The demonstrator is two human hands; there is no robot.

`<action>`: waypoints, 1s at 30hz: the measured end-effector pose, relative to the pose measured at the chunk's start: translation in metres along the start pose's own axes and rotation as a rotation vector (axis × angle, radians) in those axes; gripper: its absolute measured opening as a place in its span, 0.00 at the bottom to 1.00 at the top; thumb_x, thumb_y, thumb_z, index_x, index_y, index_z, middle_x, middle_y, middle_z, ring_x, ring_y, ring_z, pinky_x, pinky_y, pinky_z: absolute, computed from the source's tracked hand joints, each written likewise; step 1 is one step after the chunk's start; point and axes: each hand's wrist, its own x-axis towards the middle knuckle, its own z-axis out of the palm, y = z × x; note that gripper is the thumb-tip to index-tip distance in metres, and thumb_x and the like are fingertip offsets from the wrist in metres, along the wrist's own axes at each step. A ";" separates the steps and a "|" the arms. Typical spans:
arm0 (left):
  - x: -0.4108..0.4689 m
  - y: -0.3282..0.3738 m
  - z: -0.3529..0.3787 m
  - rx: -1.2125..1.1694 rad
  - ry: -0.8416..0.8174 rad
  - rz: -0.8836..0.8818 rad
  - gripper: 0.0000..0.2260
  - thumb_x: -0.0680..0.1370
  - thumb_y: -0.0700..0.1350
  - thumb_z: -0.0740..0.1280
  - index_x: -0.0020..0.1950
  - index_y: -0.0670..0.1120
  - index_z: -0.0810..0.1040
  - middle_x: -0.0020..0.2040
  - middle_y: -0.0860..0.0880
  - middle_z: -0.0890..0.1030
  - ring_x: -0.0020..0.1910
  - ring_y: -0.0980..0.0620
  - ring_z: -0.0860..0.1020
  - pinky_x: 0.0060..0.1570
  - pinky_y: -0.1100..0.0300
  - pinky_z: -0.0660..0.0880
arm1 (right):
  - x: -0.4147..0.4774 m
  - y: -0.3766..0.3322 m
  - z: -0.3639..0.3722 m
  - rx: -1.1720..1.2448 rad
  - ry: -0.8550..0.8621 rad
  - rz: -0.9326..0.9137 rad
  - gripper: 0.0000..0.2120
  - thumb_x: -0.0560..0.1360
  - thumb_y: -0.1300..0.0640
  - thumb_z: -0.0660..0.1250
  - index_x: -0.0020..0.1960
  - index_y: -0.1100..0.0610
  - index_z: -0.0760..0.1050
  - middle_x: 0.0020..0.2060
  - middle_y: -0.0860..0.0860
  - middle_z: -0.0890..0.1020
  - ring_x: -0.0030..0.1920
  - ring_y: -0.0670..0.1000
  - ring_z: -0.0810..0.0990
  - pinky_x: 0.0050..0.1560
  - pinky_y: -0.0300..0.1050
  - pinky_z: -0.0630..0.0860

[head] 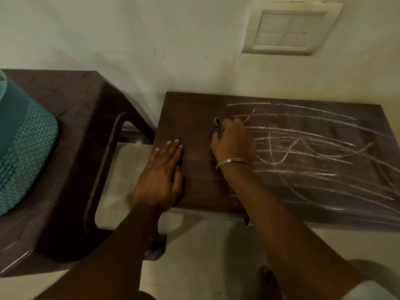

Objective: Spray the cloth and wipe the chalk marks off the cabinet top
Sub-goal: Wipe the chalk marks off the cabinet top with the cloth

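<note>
Cabinet top (194, 109): a dark brown slab. Its far edge is against the wall (129, 40), and its near edge stands over pale floor (205, 245).
Left hand (161, 172): lies flat on the top's left edge with fingers straight and together, gripping nothing. The heel of the palm hangs past the near-left corner.
Right hand (233, 141): fingers are curled around the cloth, pressing it onto the top left of centre. A metal bangle (231, 162) sits on the wrist.
Cloth (217, 127): checkered and bunched, mostly hidden under the right hand, with a tuft showing at the hand's far-left side.
Chalk marks (303, 146): white strokes cover the top from the right hand rightward, reaching the near and right edges.
Open room: plain dark wood lies between the two hands and toward the far-left corner.
Chair (82, 118): brown plastic, left of the cabinet, with a strip of floor between them. It carries a teal mesh basket (23, 148).
Switch plate (290, 29): on the wall, above the far-right part of the top.
</note>
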 end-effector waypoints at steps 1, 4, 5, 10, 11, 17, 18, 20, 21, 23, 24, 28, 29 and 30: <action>0.000 0.000 0.000 -0.003 0.003 -0.001 0.26 0.81 0.50 0.52 0.78 0.45 0.64 0.79 0.49 0.63 0.79 0.53 0.57 0.79 0.50 0.54 | -0.001 0.001 0.000 0.001 0.003 0.000 0.10 0.76 0.50 0.65 0.54 0.54 0.77 0.53 0.52 0.77 0.51 0.56 0.78 0.46 0.50 0.75; 0.000 0.000 0.000 -0.007 0.003 0.001 0.26 0.81 0.51 0.51 0.78 0.45 0.64 0.79 0.48 0.63 0.79 0.53 0.57 0.79 0.50 0.54 | 0.016 -0.004 0.001 0.007 -0.019 0.006 0.09 0.76 0.51 0.64 0.53 0.55 0.77 0.53 0.53 0.77 0.53 0.57 0.78 0.46 0.50 0.73; 0.000 0.000 -0.001 -0.006 0.005 0.001 0.26 0.81 0.51 0.51 0.78 0.45 0.64 0.79 0.48 0.63 0.79 0.53 0.58 0.79 0.51 0.54 | 0.024 -0.007 0.001 0.016 -0.026 0.005 0.10 0.76 0.52 0.64 0.54 0.55 0.77 0.54 0.54 0.77 0.53 0.57 0.78 0.47 0.51 0.74; -0.001 0.000 0.000 0.005 0.007 0.003 0.27 0.80 0.51 0.50 0.78 0.45 0.65 0.79 0.49 0.63 0.79 0.53 0.58 0.79 0.52 0.53 | 0.013 -0.007 -0.004 0.028 -0.053 0.028 0.11 0.77 0.52 0.64 0.57 0.55 0.76 0.55 0.53 0.77 0.54 0.55 0.77 0.49 0.51 0.74; -0.001 -0.001 0.000 0.010 0.004 0.001 0.27 0.80 0.51 0.50 0.78 0.45 0.65 0.79 0.48 0.63 0.79 0.53 0.58 0.79 0.52 0.53 | -0.002 -0.004 -0.005 0.019 -0.046 0.027 0.10 0.77 0.52 0.64 0.56 0.54 0.76 0.54 0.53 0.77 0.53 0.55 0.77 0.48 0.50 0.75; 0.000 0.003 -0.001 0.013 0.012 -0.005 0.27 0.80 0.51 0.49 0.78 0.44 0.65 0.79 0.48 0.64 0.79 0.53 0.58 0.79 0.52 0.54 | -0.035 0.007 -0.007 0.021 0.001 0.006 0.08 0.75 0.51 0.65 0.49 0.54 0.76 0.49 0.52 0.77 0.48 0.54 0.78 0.45 0.51 0.76; 0.000 0.003 -0.001 0.012 0.014 -0.004 0.27 0.80 0.51 0.49 0.78 0.44 0.65 0.79 0.48 0.64 0.79 0.53 0.58 0.79 0.52 0.54 | -0.029 0.005 -0.006 0.025 0.001 0.001 0.08 0.76 0.51 0.65 0.50 0.54 0.76 0.49 0.52 0.77 0.49 0.54 0.78 0.45 0.50 0.76; -0.001 0.003 -0.001 0.019 0.010 -0.005 0.27 0.80 0.51 0.50 0.78 0.45 0.65 0.79 0.49 0.64 0.79 0.53 0.58 0.79 0.53 0.53 | -0.014 0.001 -0.005 0.012 0.004 -0.003 0.09 0.76 0.51 0.65 0.52 0.54 0.76 0.50 0.52 0.77 0.50 0.54 0.78 0.45 0.48 0.74; -0.001 0.003 -0.001 0.025 0.005 -0.006 0.27 0.80 0.51 0.50 0.78 0.45 0.65 0.79 0.49 0.63 0.79 0.54 0.58 0.79 0.54 0.53 | -0.007 0.001 -0.005 -0.001 -0.003 -0.002 0.09 0.76 0.51 0.65 0.53 0.54 0.76 0.51 0.52 0.77 0.50 0.54 0.78 0.46 0.48 0.75; -0.001 0.002 -0.002 0.029 -0.002 -0.012 0.28 0.80 0.51 0.49 0.78 0.45 0.64 0.79 0.49 0.63 0.79 0.54 0.57 0.79 0.55 0.52 | -0.003 0.000 -0.007 -0.004 -0.016 -0.001 0.09 0.76 0.51 0.65 0.54 0.55 0.76 0.52 0.52 0.77 0.51 0.54 0.78 0.46 0.49 0.75; -0.001 0.002 -0.002 0.028 -0.006 -0.016 0.28 0.80 0.51 0.49 0.79 0.45 0.64 0.79 0.50 0.62 0.79 0.54 0.57 0.79 0.55 0.52 | -0.008 0.000 -0.009 0.003 -0.022 0.006 0.09 0.77 0.51 0.65 0.54 0.55 0.76 0.52 0.52 0.77 0.51 0.54 0.78 0.47 0.48 0.75; -0.001 0.003 -0.002 0.037 -0.012 -0.023 0.28 0.80 0.51 0.49 0.79 0.46 0.63 0.80 0.50 0.61 0.80 0.55 0.56 0.79 0.56 0.50 | -0.065 0.008 -0.018 0.006 -0.016 0.015 0.08 0.76 0.50 0.65 0.52 0.53 0.75 0.50 0.50 0.77 0.48 0.52 0.77 0.45 0.48 0.76; -0.001 0.003 -0.002 0.038 -0.012 -0.025 0.28 0.80 0.51 0.49 0.79 0.46 0.63 0.80 0.50 0.61 0.80 0.55 0.56 0.79 0.56 0.50 | -0.078 0.010 -0.019 -0.002 -0.015 0.005 0.08 0.76 0.50 0.65 0.52 0.53 0.75 0.49 0.50 0.76 0.48 0.51 0.77 0.43 0.47 0.74; -0.001 0.003 -0.003 0.040 -0.010 -0.025 0.28 0.80 0.51 0.49 0.79 0.46 0.63 0.80 0.50 0.61 0.80 0.54 0.56 0.79 0.56 0.50 | -0.085 0.012 -0.020 -0.002 -0.010 0.000 0.08 0.76 0.49 0.65 0.51 0.52 0.75 0.49 0.50 0.76 0.47 0.51 0.77 0.41 0.46 0.72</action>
